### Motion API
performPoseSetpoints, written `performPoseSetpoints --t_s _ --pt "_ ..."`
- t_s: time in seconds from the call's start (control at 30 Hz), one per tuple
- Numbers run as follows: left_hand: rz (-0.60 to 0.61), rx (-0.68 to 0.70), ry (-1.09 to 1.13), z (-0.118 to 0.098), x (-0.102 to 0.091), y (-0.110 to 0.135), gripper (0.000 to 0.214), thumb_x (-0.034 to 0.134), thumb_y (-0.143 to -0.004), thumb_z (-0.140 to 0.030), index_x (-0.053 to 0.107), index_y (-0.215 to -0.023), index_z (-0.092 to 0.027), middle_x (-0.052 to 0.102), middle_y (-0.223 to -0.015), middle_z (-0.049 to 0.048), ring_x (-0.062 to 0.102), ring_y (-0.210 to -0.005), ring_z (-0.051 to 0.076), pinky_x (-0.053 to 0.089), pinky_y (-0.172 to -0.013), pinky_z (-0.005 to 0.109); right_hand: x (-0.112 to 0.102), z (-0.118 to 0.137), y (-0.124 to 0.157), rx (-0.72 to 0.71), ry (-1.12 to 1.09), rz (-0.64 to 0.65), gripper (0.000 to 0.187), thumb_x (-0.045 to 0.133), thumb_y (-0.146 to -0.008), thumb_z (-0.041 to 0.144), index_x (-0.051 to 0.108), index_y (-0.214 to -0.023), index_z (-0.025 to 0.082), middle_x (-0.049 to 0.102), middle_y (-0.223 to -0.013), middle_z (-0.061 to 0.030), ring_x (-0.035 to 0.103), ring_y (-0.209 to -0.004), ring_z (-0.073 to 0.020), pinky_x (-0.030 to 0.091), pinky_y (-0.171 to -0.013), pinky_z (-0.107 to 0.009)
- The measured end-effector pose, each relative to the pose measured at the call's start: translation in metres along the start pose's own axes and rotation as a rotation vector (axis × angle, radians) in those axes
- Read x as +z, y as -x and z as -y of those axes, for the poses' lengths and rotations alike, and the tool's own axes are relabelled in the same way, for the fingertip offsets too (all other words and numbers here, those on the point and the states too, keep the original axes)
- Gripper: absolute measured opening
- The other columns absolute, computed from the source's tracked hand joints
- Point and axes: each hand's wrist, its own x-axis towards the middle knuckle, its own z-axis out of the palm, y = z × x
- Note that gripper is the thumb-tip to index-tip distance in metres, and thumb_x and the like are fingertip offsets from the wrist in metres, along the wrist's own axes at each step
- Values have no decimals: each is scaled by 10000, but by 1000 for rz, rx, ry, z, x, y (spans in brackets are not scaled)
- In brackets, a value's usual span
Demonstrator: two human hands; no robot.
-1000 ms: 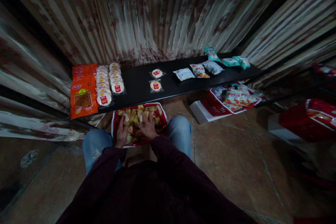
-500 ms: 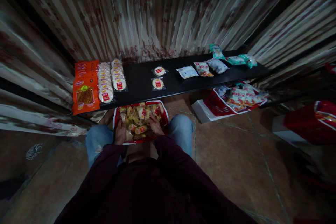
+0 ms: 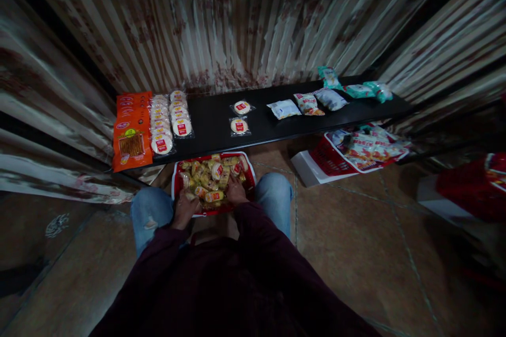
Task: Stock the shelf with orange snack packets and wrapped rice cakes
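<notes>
A red basket [image 3: 252, 181] with a white rim stands between my knees, full of small wrapped snacks [image 3: 209, 175], mostly yellowish, with a few pale round ones among them. At its near left corner, my left hand [image 3: 184, 210] has its fingers closed around a pale round wrapped cracker [image 3: 192, 197]. My right hand [image 3: 236, 191] reaches into the basket's right side, touching the packets; its fingertips are partly hidden there. Just in front, on a black shelf [image 3: 209, 116], lie two overlapping rows of round wrapped crackers [image 3: 182, 127] and two single ones [image 3: 239, 126].
Orange snack bags [image 3: 132, 131] lie at the shelf's left end. White packets [image 3: 283, 109] and green packets [image 3: 330, 78] lie toward its right. Below stands another red basket [image 3: 330, 155] of packets beside a white box [image 3: 310, 168]. A further red container [image 3: 458, 187] is at far right.
My left hand has shifted toward the basket's near corner and closed around a pale cracker. My right hand stays among the packets. The whole view has shifted slightly.
</notes>
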Motion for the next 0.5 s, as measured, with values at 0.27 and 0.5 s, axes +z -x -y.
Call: performPoseSetpoints --t_s 0.27,0.5 --pt "169 38 -80 7 -16 -8 242 521 -729 -213 563 -964 -180 667 -861 39 627 -780 174 460 -666 256 -10 1 2 45 99 1 498 525 -770 135 541 -1267 160 466 -1382 -122 411 -1270 -241 306 -1059 -326" --pt "374 155 -284 -1 -27 -19 442 638 -536 -129 591 -971 -182 675 -879 49 632 -798 217 451 -685 278 -25 9 12 122 116 -1 456 456 -808 118 541 -1243 227 434 -1412 -80 523 -1152 -242 419 -915 -316"
